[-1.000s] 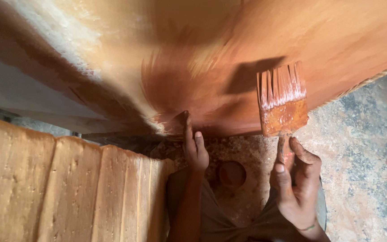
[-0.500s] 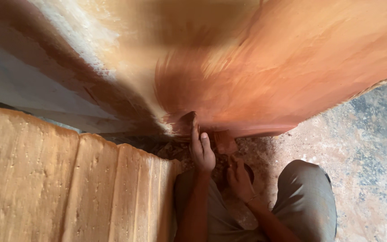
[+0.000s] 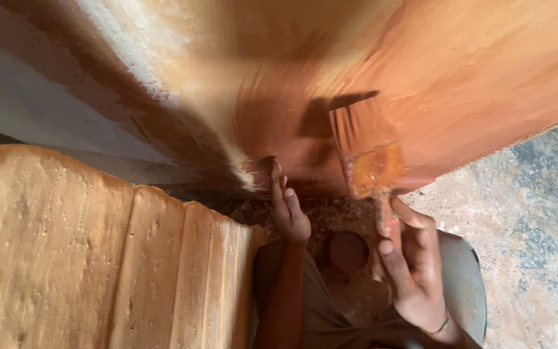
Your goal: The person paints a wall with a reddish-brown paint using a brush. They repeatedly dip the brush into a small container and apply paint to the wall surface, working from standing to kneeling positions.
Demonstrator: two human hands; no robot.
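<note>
Right hand (image 3: 414,265) gripping paintbrush (image 3: 369,161) by handle, fingers clamped round it, bristles pressing against reddish-brown painted panel (image 3: 485,71) (brush blurred, loaded with orange-brown paint). Left hand (image 3: 289,207) lying open, fingers straight together, fingertips touching panel's lower edge just left of brush. Small round paint pot (image 3: 348,251) sitting on speckled floor (image 3: 531,213) between hands. Ribbed tan wooden piece (image 3: 98,258) leaning at left.

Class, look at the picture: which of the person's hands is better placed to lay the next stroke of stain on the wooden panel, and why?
Likely the right. The right hand already grips the paintbrush, whose bristles lie against the wooden panel. The left hand holds no tool; its fingertips only rest at the panel's lower edge, seemingly steadying it.
</note>
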